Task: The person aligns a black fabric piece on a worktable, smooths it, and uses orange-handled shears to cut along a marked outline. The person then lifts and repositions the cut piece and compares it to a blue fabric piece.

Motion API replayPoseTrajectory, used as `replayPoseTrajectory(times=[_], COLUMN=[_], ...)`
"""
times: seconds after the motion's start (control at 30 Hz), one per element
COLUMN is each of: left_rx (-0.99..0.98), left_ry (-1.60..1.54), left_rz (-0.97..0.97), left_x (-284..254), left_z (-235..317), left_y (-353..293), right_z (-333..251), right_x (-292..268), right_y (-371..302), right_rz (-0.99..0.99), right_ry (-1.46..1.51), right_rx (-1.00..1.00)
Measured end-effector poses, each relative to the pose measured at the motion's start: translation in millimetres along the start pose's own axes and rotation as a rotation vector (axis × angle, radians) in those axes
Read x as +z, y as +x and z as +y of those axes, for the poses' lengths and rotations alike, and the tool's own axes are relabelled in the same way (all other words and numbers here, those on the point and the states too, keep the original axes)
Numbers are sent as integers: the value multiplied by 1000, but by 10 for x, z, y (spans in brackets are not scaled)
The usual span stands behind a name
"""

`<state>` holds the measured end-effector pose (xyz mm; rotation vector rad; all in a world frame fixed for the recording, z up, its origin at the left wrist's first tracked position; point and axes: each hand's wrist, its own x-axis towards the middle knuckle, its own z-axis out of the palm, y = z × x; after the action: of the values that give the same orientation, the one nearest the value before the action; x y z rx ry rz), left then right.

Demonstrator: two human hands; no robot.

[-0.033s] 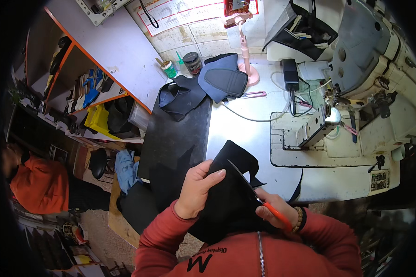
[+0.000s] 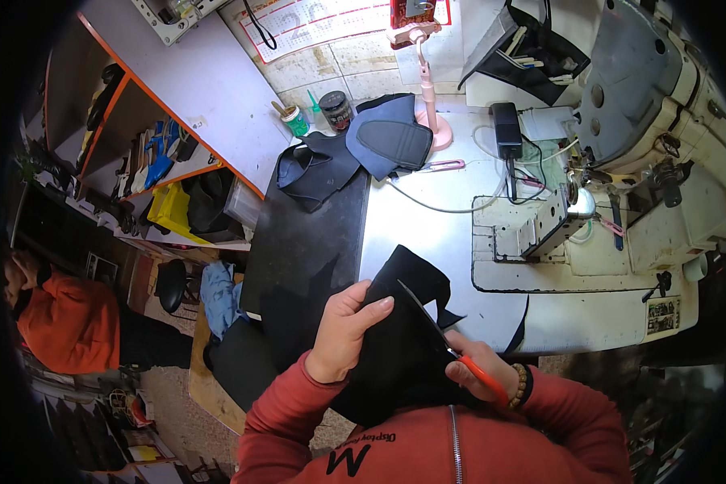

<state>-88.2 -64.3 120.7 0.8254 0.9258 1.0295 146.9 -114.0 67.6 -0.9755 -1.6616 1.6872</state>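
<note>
A piece of black cloth [image 2: 399, 339] hangs over my lap and rises to the front edge of the white sewing table. My left hand [image 2: 339, 331] pinches it, thumb on top, at its left side. In my right hand [image 2: 482, 367] is a pair of scissors with orange handles [image 2: 486, 379], fingers wrapped round the grips. Its dark blade lies slantwise across the cloth, the tip pointing up and left toward my left thumb. A cut flap of cloth [image 2: 453, 318] sticks out right of the blade. The lower blade is mostly hidden by the cloth.
A sewing machine [image 2: 661, 97] stands on the right of the white table [image 2: 427, 218]. Folded dark fabric pieces [image 2: 391, 137], a black jar [image 2: 335, 110] and a pink stand [image 2: 429, 89] are at the back. At far left sits a person in an orange top [image 2: 73, 323], beside shelves.
The cut flap beside the scissors has shifted up slightly. The seated person's hand now shows raised near the head. My left hand stays in place on the cloth.
</note>
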Motion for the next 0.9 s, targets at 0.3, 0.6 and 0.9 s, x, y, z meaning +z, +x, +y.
replayPoseTrajectory(times=[0.3,0.6,0.9], left_rx=[-22,-137,-141], left_ry=[-36,73,101], left_rz=[-17,-85,-66], left_x=[-79,-35,26], left_z=[-64,-124,-81], left_y=[8,19,76], right_z=[121,178,165], right_x=[129,97,70], right_y=[-50,58,131], right_rz=[94,94,235], right_ry=[13,-100,77], right_rx=[-52,-98,-14])
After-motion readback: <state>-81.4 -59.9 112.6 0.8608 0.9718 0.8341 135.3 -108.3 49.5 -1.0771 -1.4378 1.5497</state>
